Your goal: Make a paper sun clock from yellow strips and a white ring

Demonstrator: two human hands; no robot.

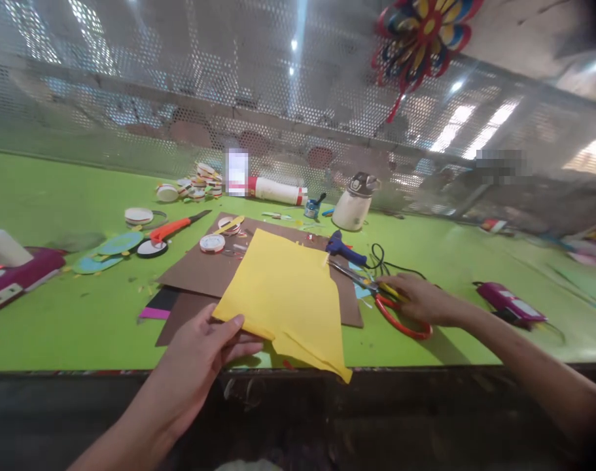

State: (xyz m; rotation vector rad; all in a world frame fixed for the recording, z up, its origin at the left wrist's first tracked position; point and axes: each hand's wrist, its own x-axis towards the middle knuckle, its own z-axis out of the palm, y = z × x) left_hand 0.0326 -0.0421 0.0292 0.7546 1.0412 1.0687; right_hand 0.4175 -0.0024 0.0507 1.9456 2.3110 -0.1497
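Between the two hands lay the yellow sheet (288, 294), spread over some brown card (194, 265) and nearer the left. Left hand (204, 347): thumb on top, fingers beneath, pinching the sheet's near-left edge. Right hand (415, 299): fingers bent round the upper loop of the scissors (371, 286); how firmly, I couldn't tell from my end. Glue gun (344, 248) just beyond the blades, ahead and left of the right hand.

Risks, as I judged them: scissor tips sat right by the sheet's right edge, so a leftward push could nick or drag it. Lifting the blades carelessly away from the body could knock the glue gun. Near side of the sheet was rumpled and I saw only the left hand holding it; a one-sided tug could crease or twist it. Its near-right corner showed past the edge of the table (106, 353), where a forearm could catch it.

Bearings: scissors pointed left and away from the right hand, long axis slanting from loops toward the sheet. Sheet's longer way seemed to run outward, away from the hands; foreshortening left me unsure.
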